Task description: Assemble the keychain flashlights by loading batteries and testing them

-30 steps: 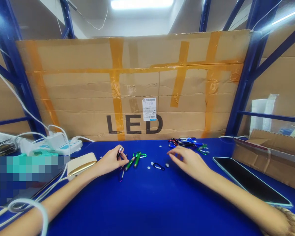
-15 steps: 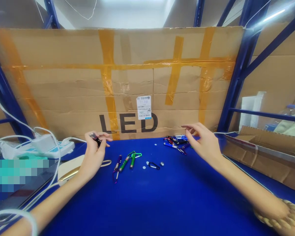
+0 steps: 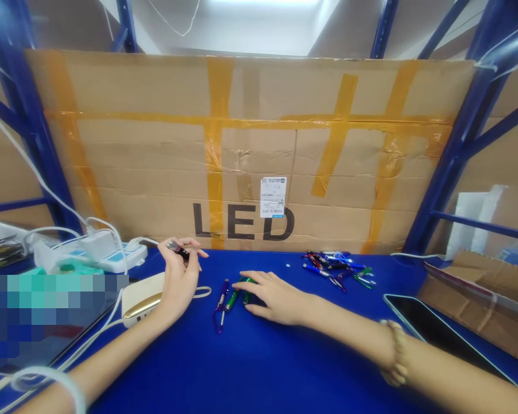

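Note:
My left hand (image 3: 179, 282) is raised over the left side of the blue table, fingers curled around a small black keychain flashlight (image 3: 178, 249) with a silver end. Lower and to the right, my right hand (image 3: 274, 296) reaches over two green keychain flashlights (image 3: 231, 300), thumb and fingers apart. It partly covers them, and whether the fingertips touch them is hard to tell. Just left of these lies a purple keychain flashlight (image 3: 223, 294) with a purple carabiner (image 3: 217, 322). The black carabiner and small round pieces are hidden by my right hand and arm.
A pile of coloured keychain flashlights (image 3: 328, 264) lies at the back right. A phone (image 3: 440, 333) and an open cardboard box (image 3: 492, 299) are at the right. On the left are a white device (image 3: 144, 296), a power strip (image 3: 121, 259) and cables. A large cardboard sheet (image 3: 155, 161) stands behind.
My right hand has moved left from the pile to the green flashlights. My left hand still holds the black flashlight. The view has turned slightly left, and the phone has come into sight.

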Tool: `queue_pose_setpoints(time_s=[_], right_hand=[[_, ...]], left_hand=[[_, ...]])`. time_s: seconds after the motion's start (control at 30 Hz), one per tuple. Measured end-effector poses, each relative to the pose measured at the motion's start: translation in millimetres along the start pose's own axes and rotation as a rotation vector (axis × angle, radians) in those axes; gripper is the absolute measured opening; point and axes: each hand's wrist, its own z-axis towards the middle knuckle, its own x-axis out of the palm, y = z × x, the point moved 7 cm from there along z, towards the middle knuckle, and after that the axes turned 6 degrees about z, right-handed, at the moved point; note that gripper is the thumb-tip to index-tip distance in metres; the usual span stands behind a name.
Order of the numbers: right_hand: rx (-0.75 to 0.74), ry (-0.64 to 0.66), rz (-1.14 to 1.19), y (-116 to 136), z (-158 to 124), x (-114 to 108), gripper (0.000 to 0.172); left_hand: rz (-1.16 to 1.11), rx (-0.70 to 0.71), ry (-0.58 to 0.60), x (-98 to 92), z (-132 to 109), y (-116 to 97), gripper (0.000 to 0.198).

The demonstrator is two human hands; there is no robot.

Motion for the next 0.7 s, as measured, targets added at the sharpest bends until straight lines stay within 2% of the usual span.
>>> queue_pose_setpoints(time_s=[0.17,0.27,0.37,0.47,0.53,0.7], right_hand=[[-0.067,0.080,-0.001,-13,16,-4,0.021],[-0.020,0.036,0.112,-31,14,-24,0.018],[0.046,-0.032,0.265,-46,5,-56,0.029],[0.128,-0.043,0.325,-57,-14,-87,0.035],[0.184,-0.061,0.272,-63,-33,-106,0.036],[0.372,0.013,0.125,-78,-92,-118,0.034]], left_hand=[[-0.006,0.000,-0.080,-16.0,12,2,0.025],[-0.019,0.016,-0.109,-21.1,15,3,0.027],[-0.020,0.023,-0.103,-20.9,15,3,0.029],[-0.037,0.029,-0.079,-18.4,15,2,0.031],[-0.045,0.036,-0.057,-16.6,15,0,0.032],[-0.008,0.026,-0.011,-11.5,11,-1,0.034]])
